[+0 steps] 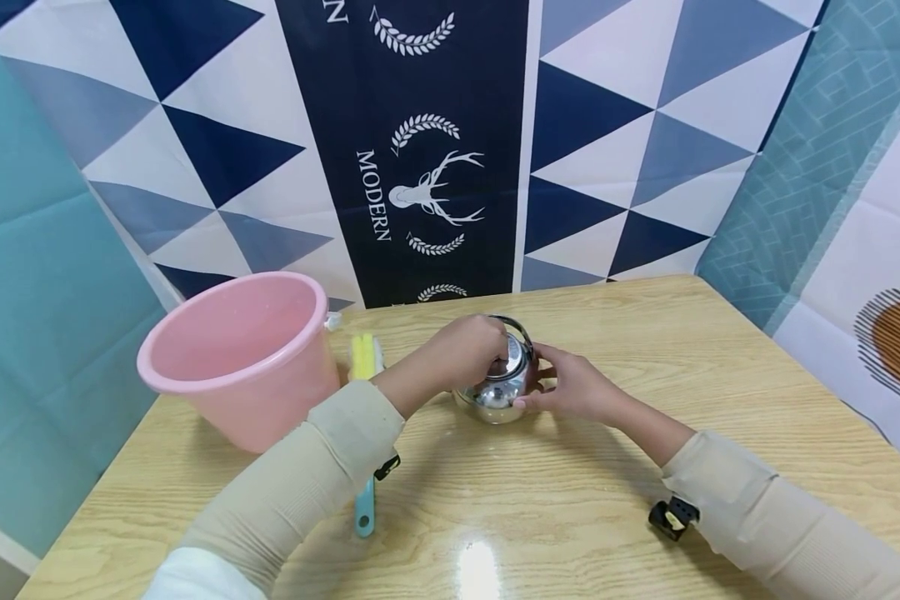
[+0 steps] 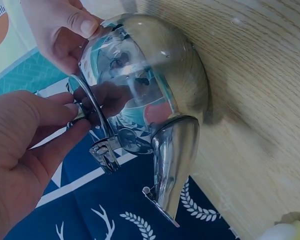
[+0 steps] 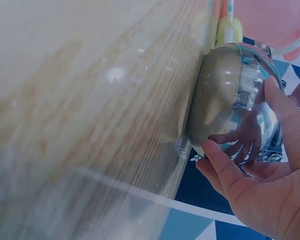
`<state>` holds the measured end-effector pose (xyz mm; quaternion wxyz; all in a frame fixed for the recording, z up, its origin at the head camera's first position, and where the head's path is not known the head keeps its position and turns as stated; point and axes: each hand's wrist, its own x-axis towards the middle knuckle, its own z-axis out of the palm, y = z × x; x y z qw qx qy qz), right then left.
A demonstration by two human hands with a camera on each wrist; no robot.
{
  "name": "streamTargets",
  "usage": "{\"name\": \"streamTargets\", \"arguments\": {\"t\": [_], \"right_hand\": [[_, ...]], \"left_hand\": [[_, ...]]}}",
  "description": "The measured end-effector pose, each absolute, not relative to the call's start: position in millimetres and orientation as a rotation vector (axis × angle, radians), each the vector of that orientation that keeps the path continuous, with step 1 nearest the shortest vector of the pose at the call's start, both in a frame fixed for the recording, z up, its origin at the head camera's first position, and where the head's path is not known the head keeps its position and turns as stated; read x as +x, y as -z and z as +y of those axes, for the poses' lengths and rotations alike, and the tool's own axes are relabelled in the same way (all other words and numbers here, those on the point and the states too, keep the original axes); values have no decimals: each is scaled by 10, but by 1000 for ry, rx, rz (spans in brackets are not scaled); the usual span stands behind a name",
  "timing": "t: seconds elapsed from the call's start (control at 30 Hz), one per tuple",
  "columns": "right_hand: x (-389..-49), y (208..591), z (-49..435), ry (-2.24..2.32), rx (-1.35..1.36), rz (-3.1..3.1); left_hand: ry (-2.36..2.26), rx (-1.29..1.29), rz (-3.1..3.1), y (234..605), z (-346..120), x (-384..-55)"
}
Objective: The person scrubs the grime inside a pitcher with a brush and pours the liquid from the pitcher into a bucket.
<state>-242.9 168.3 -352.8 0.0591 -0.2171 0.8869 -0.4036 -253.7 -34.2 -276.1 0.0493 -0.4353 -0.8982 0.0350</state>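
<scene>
From my remote station I view the metal kettle (image 1: 498,393) on the wooden table (image 1: 540,517), at five o'clock from the head view's centre. The left hand (image 1: 468,350), at the kettle's ten o'clock, pinches the lid knob (image 2: 79,113); the right hand (image 1: 579,387), at three o'clock, grips the kettle's side. Toward nine o'clock lies a brush (image 1: 362,360) and, farther out, a pink bucket (image 1: 270,400).
</scene>
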Motion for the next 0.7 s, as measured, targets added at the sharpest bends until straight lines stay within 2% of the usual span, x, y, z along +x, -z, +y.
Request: {"name": "streamTargets", "arguments": {"t": [0.7], "right_hand": [[-2439, 3545, 1690, 1245, -699, 2671]], "left_hand": [[-82, -1424, -2599, 2665, -343, -2435]]}}
